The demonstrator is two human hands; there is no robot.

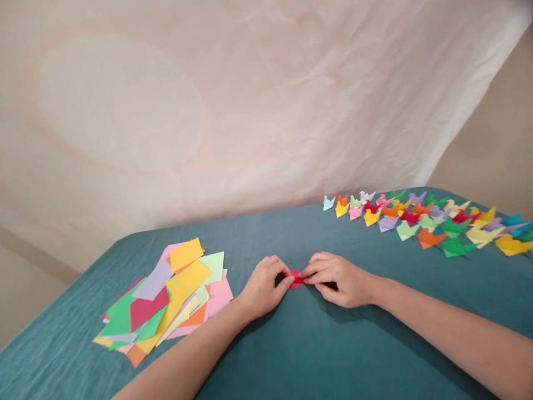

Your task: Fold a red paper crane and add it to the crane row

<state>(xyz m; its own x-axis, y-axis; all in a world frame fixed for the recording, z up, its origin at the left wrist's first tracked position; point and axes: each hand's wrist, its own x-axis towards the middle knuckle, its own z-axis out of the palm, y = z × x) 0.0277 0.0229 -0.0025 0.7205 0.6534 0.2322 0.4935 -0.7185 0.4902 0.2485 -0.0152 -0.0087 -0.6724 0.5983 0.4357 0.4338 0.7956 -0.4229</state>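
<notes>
A small folded red paper piece [296, 279] lies on the teal tablecloth [316, 355] near the middle of the table. My left hand [264, 288] pinches its left side with curled fingers. My right hand [339, 279] pinches its right side, fingertips pressed together on the paper. Most of the red piece is hidden between my fingers.
A loose pile of coloured paper squares [166, 297] lies to the left of my hands. Several folded paper cranes [428, 219] in many colours stand in rows at the back right. A cream cloth backdrop [208, 111] hangs behind the table.
</notes>
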